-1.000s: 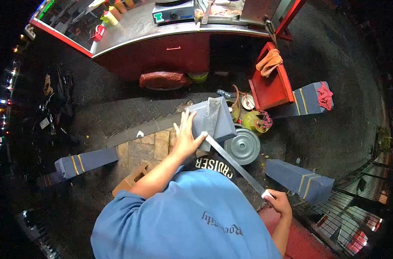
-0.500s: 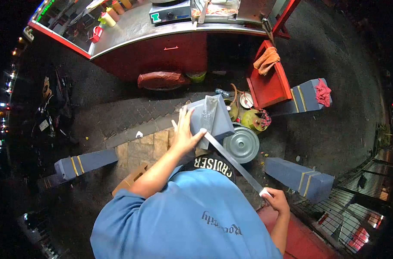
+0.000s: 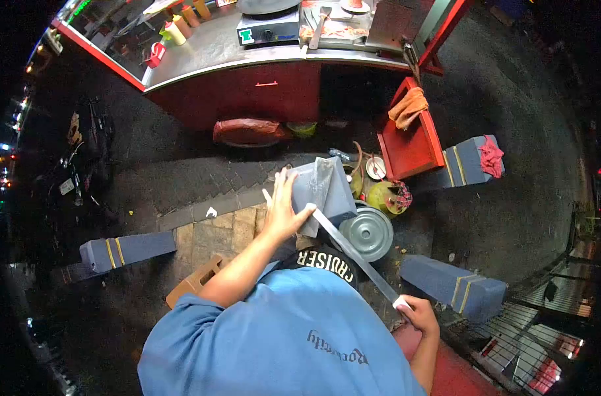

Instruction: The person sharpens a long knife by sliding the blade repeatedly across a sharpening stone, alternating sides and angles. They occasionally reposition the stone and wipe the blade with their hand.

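Observation:
My left hand (image 3: 286,210) is stretched out beside a grey block (image 3: 343,195), fingers spread. Its thumb tip touches the near end of a long, flat, pale translucent strip (image 3: 361,260). My right hand (image 3: 419,314) is closed around the other end, where a small white part shows at the fingers. The strip runs straight and slanting between the two hands. On top of the grey block lies a clear, wrinkled strip of film (image 3: 322,179). A dark cap and a blue shirt (image 3: 294,330) cover the lower middle of the view.
A round grey metal lid (image 3: 367,232) and a yellow-green gas cylinder (image 3: 383,197) stand right of the block. Beyond is a red food cart (image 3: 228,102) with a stove (image 3: 267,32). Grey banded blocks (image 3: 132,252) stand around. An orange cloth (image 3: 409,108) hangs on a red panel (image 3: 409,145).
The view has tilted up slightly, so the cart and floor things appear lower. Both hands keep nearly the same pose, with the strip still stretched between them.

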Tool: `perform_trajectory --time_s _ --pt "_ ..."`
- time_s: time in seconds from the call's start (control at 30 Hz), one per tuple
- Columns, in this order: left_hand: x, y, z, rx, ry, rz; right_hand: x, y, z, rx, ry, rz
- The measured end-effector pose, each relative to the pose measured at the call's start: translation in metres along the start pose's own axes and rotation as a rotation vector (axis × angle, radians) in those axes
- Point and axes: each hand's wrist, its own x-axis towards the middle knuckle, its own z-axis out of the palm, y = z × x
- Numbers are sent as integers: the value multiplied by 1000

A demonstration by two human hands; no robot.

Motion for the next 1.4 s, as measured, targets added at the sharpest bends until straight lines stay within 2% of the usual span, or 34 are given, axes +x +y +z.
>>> perform_trajectory --time_s 0.07,0.13,0.17,0.2,0.23,0.3,0.43,0.5,0.57,0.63,0.7,0.8,0.87,0.93,0.97,1.03,1.1,1.17,1.23,1.3,1.4 --pt "14 0 -5 -12 -7 -11 22 -1 3 5 33 9" --pt "66 -20 -5 30 96 -10 56 -31 21 9 112 14" --pt "95 -19 -8 57 187 -35 79 -41 36 56 151 -16" --pt "118 -18 -14 91 223 -57 95 -54 54 9 236 -169" --pt "132 -14 -22 128 259 -75 105 -64 66 52 236 -170" --pt "129 -19 -16 139 248 -82 98 -60 68 86 188 -155" --pt "32 -8 -4 2 30 -20 31 -18 14 -3 59 21" --pt "1 0 -2 19 -8 7 7 -29 -2 76 10 81" --pt "19 -8 -2 7 -7 -12 24 -27 2 72 -3 85" --pt "73 -28 -5 42 98 -17 68 -31 26 48 107 -14" --pt "122 -30 -15 81 218 -108 100 -56 60 134 157 -123" --pt "126 -26 -15 94 184 -115 95 -60 66 180 148 -82" --pt "79 -24 -4 39 94 -54 62 -43 29 69 62 45" --pt "28 -8 -3 26 -21 -29 28 -21 -2 0 -9 53" --pt "9 2 -5 40 -69 -40 16 -23 -9 94 -25 89" --pt "17 -3 -6 38 -96 -57 23 -24 -7 11 8 -19" --pt "65 -25 -3 43 48 -53 63 -24 12 129 25 58" --pt "119 -32 -4 86 247 -76 102 -36 47 133 152 -77" --pt "137 -21 -15 123 246 -162 106 -56 65 152 164 -68" --pt "118 -21 -7 109 211 -118 91 -62 59 167 177 -56" --pt "38 -10 0 32 5 -62 35 -37 10 8 44 67"
